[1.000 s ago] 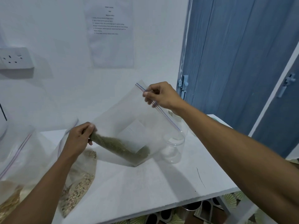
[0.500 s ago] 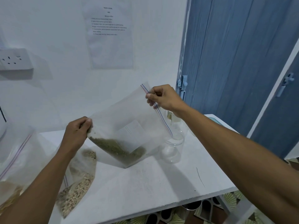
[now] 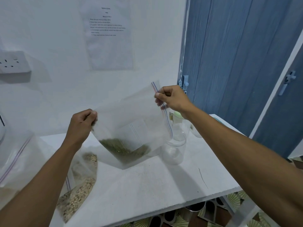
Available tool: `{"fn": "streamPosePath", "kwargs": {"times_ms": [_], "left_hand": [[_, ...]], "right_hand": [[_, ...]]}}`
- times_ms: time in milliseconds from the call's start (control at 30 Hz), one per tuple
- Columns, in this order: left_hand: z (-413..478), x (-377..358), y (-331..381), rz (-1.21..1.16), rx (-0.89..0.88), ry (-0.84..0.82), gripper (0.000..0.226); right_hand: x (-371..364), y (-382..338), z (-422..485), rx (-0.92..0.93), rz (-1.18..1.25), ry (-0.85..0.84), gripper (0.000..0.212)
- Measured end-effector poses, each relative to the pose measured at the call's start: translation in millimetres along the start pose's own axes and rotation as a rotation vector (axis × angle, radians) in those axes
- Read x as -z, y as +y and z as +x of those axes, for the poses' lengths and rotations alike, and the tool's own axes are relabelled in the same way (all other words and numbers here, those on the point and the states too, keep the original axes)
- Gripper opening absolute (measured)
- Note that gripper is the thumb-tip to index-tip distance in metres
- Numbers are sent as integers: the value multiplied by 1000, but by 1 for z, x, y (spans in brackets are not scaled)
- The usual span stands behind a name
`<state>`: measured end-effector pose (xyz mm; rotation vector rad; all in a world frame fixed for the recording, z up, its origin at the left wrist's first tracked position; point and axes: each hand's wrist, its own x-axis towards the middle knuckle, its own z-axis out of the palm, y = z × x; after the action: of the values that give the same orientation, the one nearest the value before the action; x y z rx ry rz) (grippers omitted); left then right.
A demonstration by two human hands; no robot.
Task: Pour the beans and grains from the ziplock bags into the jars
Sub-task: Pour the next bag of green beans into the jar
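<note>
Both hands' fingers [image 3: 93, 115] pinch ziplock bag [image 3: 131, 118] corners.

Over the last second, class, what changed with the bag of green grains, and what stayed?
The left hand raised its corner of the ziplock bag, and the green grains slid away from it into the lowest corner. Both hands kept their pinch, the right hand at the zip. The clear jar and the bag of pale grains stayed put.

White table [image 3: 164, 185]; printed sheet [image 3: 108, 35] on white wall [image 3: 49, 30]; double socket [image 3: 13, 62] at left; blue door [image 3: 237, 54] at right.
</note>
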<state>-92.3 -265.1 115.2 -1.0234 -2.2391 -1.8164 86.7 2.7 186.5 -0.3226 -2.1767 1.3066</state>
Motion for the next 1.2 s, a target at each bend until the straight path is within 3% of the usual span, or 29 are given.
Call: {"fn": "streamPosePath", "kwargs": {"times_ms": [1200], "left_hand": [[41,-35,84,52,-106,-5,38]], "right_hand": [[42,10,-19,-47,105,182,16]]}}
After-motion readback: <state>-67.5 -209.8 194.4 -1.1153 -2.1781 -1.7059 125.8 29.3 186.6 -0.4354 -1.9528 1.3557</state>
